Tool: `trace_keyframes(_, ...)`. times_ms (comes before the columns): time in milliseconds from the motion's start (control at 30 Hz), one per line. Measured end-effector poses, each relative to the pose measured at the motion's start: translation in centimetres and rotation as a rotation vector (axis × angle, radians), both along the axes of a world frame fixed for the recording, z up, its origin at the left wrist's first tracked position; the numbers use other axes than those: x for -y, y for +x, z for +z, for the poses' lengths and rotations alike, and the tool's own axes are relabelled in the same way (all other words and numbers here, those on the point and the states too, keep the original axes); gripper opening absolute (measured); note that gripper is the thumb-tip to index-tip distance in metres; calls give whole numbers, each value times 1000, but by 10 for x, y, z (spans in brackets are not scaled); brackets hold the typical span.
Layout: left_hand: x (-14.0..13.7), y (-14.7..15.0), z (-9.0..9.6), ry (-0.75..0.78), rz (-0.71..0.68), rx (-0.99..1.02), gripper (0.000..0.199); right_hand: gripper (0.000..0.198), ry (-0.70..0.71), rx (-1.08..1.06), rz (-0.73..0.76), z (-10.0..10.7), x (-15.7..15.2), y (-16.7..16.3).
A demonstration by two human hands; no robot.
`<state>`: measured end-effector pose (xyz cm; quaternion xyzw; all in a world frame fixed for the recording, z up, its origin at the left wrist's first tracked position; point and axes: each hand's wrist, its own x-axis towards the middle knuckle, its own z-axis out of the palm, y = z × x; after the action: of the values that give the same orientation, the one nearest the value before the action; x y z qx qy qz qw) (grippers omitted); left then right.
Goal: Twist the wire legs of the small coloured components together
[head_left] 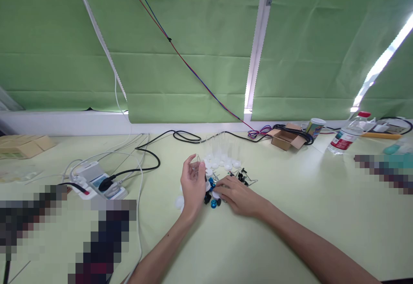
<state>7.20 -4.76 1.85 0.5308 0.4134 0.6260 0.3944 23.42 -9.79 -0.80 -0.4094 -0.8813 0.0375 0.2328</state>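
Observation:
My left hand (194,183) is raised over the left side of a pile of small parts, its fingers curled round a clear tube-like piece (198,160) that shows only in part. My right hand (237,193) reaches palm down into the pile, fingertips bent together among blue metal parts (211,184) and a white round cap (215,195); whatever they pinch is hidden. Just in front lie a blue round part (213,204) and black knobs (207,198). Black screws (241,177) and thin metal rods (253,181) lie beyond my right hand. Several clear tubes (222,148) with white bases stand behind.
At the left are a power strip (109,187) with plugs, a white cable (139,215) and yellowish boxes (26,146). Along the back run a black cable (158,159), an open cardboard box (285,139), a canister (314,128) and a water bottle (346,135). Some areas are pixelated.

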Motion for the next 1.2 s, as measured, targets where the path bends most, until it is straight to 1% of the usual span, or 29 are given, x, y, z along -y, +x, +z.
trace_keyframes(233,1,0,1,20,29,-13,41,26,-10,3,16,0,0,2)
trace_keyframes(500,4,0,1,46,15,-58,39,24,6,4,12,-4,-3,1)
trace_keyframes(667,3,0,1,50,1,-52,40,22,19,-16,0,-7,-4,-1)
trace_keyframes(800,3,1,0,33,6,-23,39,20,38,-41,-10,-9,-4,-2)
trace_keyframes(933,2,1,-1,19,17,13,36,21,37,-81,-8,-5,-3,-3)
trace_keyframes(1067,3,2,0,25,24,18,34,25,45,-122,-15,0,0,-2)
trace_keyframes(1200,5,2,4,55,27,13,34,29,80,-188,-54,-1,-1,-1)
